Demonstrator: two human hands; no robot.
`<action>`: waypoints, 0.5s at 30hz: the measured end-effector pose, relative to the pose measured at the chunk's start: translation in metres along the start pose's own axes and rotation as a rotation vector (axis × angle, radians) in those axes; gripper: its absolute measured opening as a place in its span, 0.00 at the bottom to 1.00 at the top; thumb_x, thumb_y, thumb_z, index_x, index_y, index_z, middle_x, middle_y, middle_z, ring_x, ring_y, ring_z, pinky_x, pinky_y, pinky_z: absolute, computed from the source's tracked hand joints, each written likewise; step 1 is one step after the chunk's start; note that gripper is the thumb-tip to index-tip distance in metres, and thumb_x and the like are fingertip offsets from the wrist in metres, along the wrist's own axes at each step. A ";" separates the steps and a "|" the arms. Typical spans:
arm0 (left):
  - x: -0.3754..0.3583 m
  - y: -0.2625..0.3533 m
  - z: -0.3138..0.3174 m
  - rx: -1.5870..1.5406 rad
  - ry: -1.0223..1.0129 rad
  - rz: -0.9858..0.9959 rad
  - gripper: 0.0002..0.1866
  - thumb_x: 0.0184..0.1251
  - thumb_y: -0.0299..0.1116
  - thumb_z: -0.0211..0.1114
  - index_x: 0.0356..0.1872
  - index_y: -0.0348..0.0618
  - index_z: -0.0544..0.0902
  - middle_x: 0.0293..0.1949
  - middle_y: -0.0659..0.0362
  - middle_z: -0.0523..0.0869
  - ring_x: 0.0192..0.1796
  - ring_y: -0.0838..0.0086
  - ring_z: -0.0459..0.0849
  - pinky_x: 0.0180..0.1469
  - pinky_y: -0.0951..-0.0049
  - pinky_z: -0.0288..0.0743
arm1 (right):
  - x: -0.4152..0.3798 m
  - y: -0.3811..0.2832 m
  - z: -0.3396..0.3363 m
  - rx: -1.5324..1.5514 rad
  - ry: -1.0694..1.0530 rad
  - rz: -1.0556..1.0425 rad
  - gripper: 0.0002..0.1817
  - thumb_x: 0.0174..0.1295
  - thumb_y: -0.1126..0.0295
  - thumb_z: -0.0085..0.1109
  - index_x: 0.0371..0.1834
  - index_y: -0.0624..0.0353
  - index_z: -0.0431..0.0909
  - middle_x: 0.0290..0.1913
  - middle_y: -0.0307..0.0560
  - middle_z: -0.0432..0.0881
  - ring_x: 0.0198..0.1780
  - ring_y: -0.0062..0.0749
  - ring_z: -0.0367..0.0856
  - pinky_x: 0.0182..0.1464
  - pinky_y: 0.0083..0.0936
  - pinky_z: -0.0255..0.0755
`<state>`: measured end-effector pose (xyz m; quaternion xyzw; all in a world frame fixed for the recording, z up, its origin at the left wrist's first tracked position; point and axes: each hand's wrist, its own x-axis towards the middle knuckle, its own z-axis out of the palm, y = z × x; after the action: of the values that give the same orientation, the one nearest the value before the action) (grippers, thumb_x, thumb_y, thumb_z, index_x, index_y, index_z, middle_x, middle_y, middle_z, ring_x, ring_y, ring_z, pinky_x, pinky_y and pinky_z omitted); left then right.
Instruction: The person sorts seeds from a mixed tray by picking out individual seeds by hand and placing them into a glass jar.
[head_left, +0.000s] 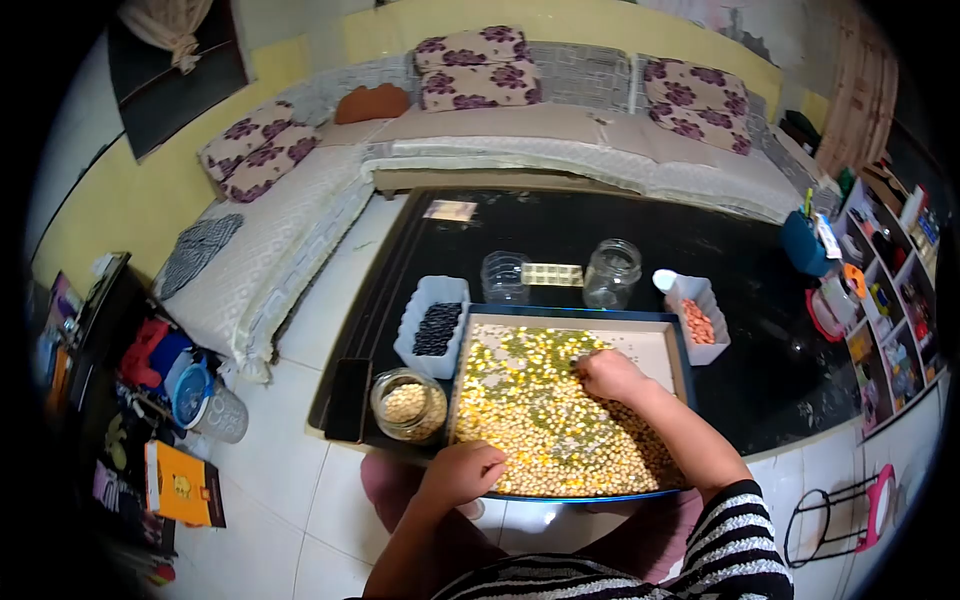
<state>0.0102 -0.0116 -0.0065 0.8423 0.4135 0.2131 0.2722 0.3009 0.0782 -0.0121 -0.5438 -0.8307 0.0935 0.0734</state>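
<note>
A shallow tray (640,325) with a blue rim holds a mix of yellow corn kernels (500,360), small green beans (545,345) and pale round soybeans (540,470). My right hand (610,376) is over the tray's right half, fingertips pinched down at the edge of the mix; whatever they grip is hidden. At the tray's front left corner my left hand (464,474) is curled closed, its fingers at the soybeans, contents not visible. Left of the tray, a glass jar (409,405) contains soybeans. A white plastic container (434,325) holds dark beans; another container (698,320) holds reddish peanuts.
Behind the tray stand a clear plastic container (505,278), a gold blister-like pack (552,275) and an open glass jar (611,275). A dark phone-like slab (348,400) lies at the left edge of the black table (760,390). An organizer shelf (890,330) stands right.
</note>
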 end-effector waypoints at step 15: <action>0.000 0.000 0.002 -0.035 0.027 0.011 0.07 0.53 0.34 0.63 0.32 0.45 0.82 0.30 0.57 0.82 0.32 0.63 0.81 0.35 0.67 0.75 | 0.073 -0.194 -0.036 0.557 0.333 -0.543 0.06 0.50 0.76 0.50 0.31 0.60 0.76 0.32 0.51 0.77 0.37 0.45 0.78 0.41 0.34 0.74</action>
<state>0.0108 -0.0125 -0.0077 0.8368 0.4085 0.2332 0.2801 0.1075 0.0723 0.0698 -0.2723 -0.8637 0.2025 0.3725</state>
